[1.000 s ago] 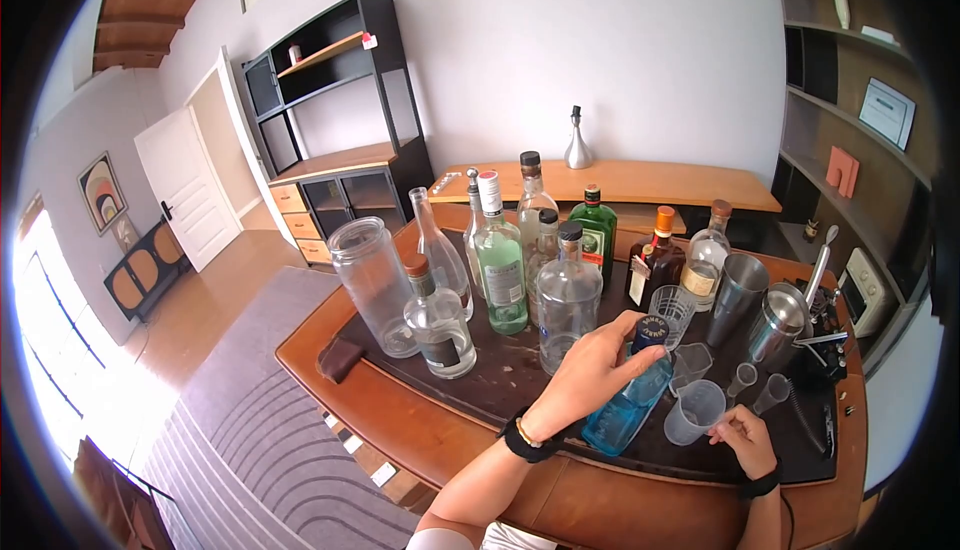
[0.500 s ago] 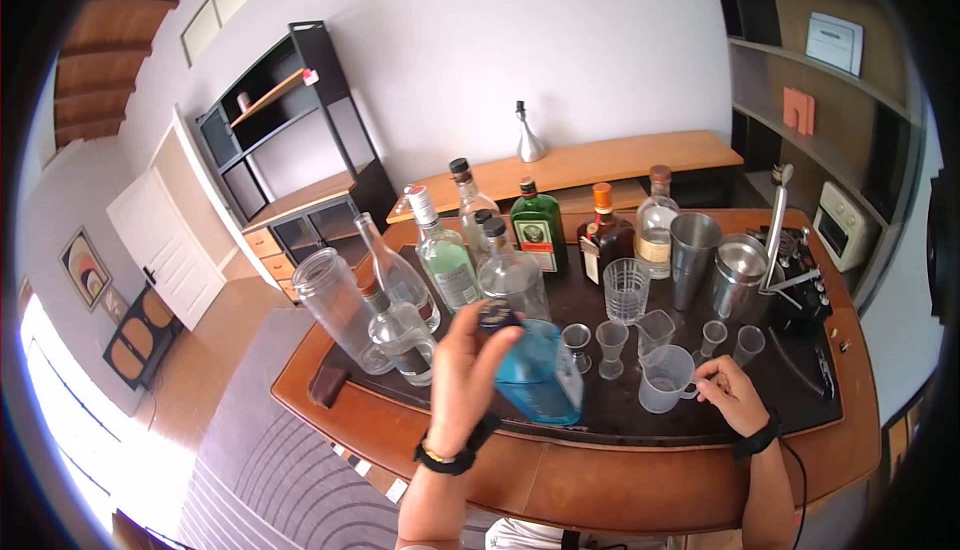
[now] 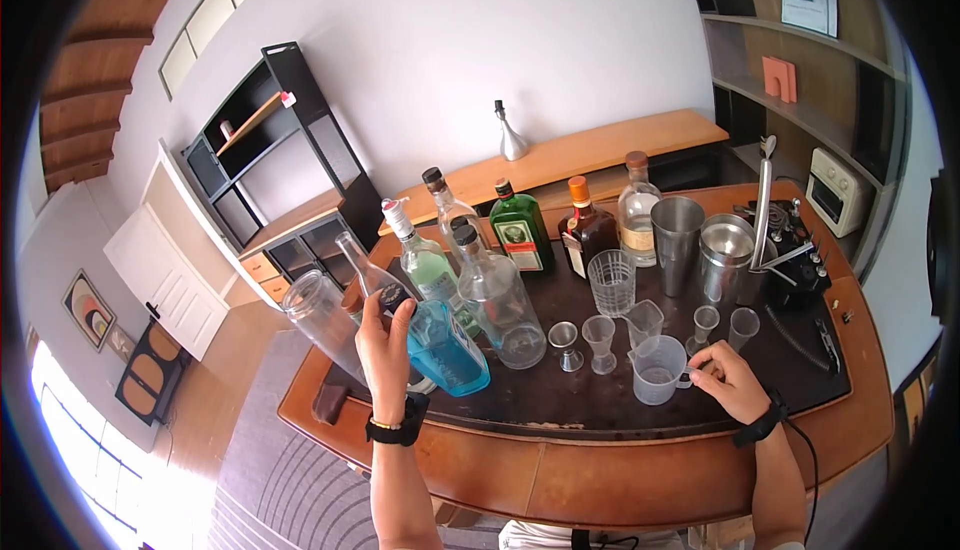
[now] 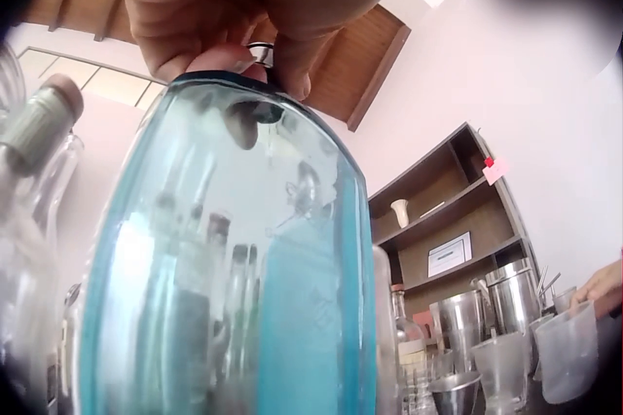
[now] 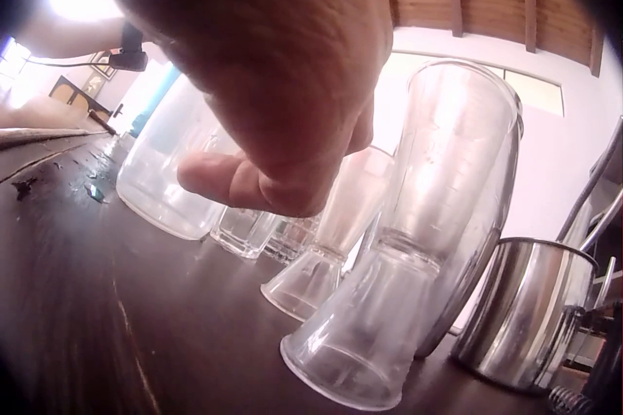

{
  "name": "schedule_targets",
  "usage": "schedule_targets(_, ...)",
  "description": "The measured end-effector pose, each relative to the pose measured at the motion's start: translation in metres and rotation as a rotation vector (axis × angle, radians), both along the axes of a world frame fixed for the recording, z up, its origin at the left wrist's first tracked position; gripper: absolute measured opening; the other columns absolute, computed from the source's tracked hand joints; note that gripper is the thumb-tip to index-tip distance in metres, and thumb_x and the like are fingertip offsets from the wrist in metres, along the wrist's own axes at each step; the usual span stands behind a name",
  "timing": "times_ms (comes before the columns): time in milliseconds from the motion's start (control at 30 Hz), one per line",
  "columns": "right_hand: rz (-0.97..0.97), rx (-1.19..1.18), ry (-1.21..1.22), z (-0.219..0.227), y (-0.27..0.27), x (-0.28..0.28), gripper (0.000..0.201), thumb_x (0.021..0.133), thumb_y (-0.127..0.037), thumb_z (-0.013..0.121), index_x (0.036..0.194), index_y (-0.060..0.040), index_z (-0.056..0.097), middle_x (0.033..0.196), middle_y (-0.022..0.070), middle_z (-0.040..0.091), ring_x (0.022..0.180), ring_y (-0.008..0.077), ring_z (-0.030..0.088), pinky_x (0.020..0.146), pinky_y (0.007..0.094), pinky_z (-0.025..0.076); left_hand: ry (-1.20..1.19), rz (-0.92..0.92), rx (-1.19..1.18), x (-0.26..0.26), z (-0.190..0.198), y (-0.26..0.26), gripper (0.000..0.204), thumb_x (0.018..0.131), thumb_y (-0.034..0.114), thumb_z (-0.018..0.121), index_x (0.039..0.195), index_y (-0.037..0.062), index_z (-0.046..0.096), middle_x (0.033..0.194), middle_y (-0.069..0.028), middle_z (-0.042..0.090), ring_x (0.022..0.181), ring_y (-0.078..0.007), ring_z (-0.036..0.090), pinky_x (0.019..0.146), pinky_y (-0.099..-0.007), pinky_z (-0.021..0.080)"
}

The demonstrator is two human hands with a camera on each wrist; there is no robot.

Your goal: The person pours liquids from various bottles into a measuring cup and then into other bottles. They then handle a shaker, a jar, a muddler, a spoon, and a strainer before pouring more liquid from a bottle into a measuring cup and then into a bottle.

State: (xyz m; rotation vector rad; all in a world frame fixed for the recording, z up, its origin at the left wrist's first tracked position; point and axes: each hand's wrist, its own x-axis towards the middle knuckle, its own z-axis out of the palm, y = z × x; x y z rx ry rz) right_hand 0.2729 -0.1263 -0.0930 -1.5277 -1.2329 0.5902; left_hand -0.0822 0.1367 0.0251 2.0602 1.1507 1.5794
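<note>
In the head view my left hand (image 3: 384, 360) grips a blue glass bottle (image 3: 448, 348) by its dark cap and neck; the bottle leans, its base toward the right. The left wrist view shows the fingers of that hand (image 4: 263, 6) round the neck, above the blue bottle (image 4: 234, 269). My right hand (image 3: 732, 385) pinches the handle of a clear plastic measuring cup (image 3: 659, 372), which stands upright on the dark desk top. From the right wrist, the curled fingers of the right hand (image 5: 282, 84) cover the cup's handle, with the cup (image 5: 165, 167) behind them.
Several bottles, among them a green one (image 3: 519, 235), stand behind and left. Jiggers (image 3: 599, 342), a patterned glass (image 3: 612, 285), a small pitcher (image 3: 645, 322) and metal shakers (image 3: 677, 240) are behind and beside the cup. A large clear jar (image 3: 322, 318) stands far left.
My left hand has carried the blue bottle leftward, away from the measuring cup. My right hand stays at the cup's handle. The head view has turned and shifted.
</note>
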Motion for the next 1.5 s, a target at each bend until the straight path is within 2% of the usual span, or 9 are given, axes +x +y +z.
schedule_targets(133,0.007,-0.005,-0.014,0.002,-0.001,0.0,0.017,0.093,-0.013,0.069,0.102,-0.0009,0.062,0.099,0.005,0.054,0.075,0.0069,0.058,0.068,0.0232,0.047,0.029,0.06,0.029,-0.002,-0.017,0.024,0.029,0.094,0.022,0.07,0.11,-0.0005,0.062,0.074,-0.0065,0.063,0.064,-0.0132,0.055,0.059,-0.0294,0.044)
schedule_targets(367,0.002,-0.006,-0.014,0.0,0.0,0.002,0.019,0.093,-0.014,0.07,0.103,-0.0006,0.062,0.1,0.0059,0.055,0.078,0.009,0.061,0.07,0.0241,0.048,0.07,0.105,0.058,0.009,-0.021,0.028,0.027,0.094,0.021,0.069,0.109,-0.0008,0.062,0.074,-0.0087,0.065,0.062,-0.0162,0.058,0.058,-0.0308,0.045)
schedule_targets(667,0.004,-0.025,-0.031,0.0,0.0,0.003,0.02,0.092,-0.015,0.07,0.103,-0.0003,0.062,0.1,0.0062,0.056,0.08,0.0111,0.062,0.072,0.0258,0.049,0.081,0.011,0.006,0.009,-0.028,0.047,0.028,0.095,0.02,0.068,0.11,-0.0023,0.06,0.08,-0.0117,0.068,0.068,-0.0178,0.061,0.063,-0.0319,0.047)
schedule_targets(767,0.013,-0.03,-0.039,0.001,0.0,0.002,0.02,0.092,-0.015,0.07,0.104,-0.0003,0.062,0.099,0.0064,0.056,0.081,0.0116,0.062,0.073,0.026,0.05,0.1,-0.036,-0.084,0.009,-0.023,0.049,0.029,0.096,0.02,0.067,0.112,-0.0026,0.06,0.085,-0.0124,0.068,0.072,-0.0179,0.062,0.066,-0.0314,0.048)
schedule_targets(967,0.015,-0.039,-0.046,0.0,0.0,0.001,0.02,0.092,-0.014,0.07,0.104,-0.0002,0.062,0.1,0.0064,0.057,0.081,0.0117,0.063,0.073,0.026,0.05,0.076,-0.087,-0.09,0.01,-0.026,0.053,0.028,0.098,0.019,0.065,0.115,-0.0023,0.059,0.089,-0.0097,0.067,0.076,-0.0153,0.061,0.07,-0.0295,0.049)
schedule_targets(1267,0.037,-0.017,-0.048,-0.004,-0.001,0.002,0.021,0.091,-0.015,0.071,0.106,-0.0009,0.063,0.099,0.0062,0.057,0.082,0.0124,0.063,0.072,0.0257,0.05,-0.047,-0.159,-0.041,0.007,-0.042,0.069,0.037,0.095,0.012,0.069,0.125,0.0017,0.049,0.093,-0.0084,0.065,0.082,-0.013,0.062,0.071,-0.0276,0.05)
schedule_targets(1367,0.042,-0.026,-0.067,-0.007,-0.001,0.003,0.024,0.093,-0.018,0.071,0.107,-0.0008,0.063,0.099,0.0068,0.058,0.081,0.0127,0.063,0.072,0.0265,0.05,0.051,0.046,0.014,0.014,-0.024,0.036,0.046,0.09,0.01,0.073,0.128,0.0016,0.049,0.114,-0.0126,0.063,0.078,-0.0138,0.06,0.069,-0.0292,0.05)
schedule_targets(1433,0.048,-0.024,-0.065,-0.008,0.0,0.004,0.026,0.094,-0.02,0.071,0.108,-0.0002,0.062,0.099,0.0077,0.058,0.083,0.0135,0.063,0.074,0.0271,0.05,0.014,0.082,0.125,0.015,-0.019,0.022,0.046,0.089,0.009,0.073,0.128,0.0027,0.05,0.123,-0.0114,0.06,0.077,-0.0132,0.059,0.067,-0.0279,0.05)
schedule_targets(1500,0.052,-0.031,-0.057,-0.01,0.0,0.005,0.027,0.094,-0.021,0.07,0.109,0.0,0.062,0.1,0.0083,0.058,0.084,0.014,0.063,0.075,0.0274,0.051,-0.088,0.086,0.151,0.022,-0.004,-0.001,0.04,0.09,0.005,0.071,0.126,0.0031,0.053,0.119,-0.0072,0.061,0.077,-0.0108,0.057,0.067,-0.0241,0.047)
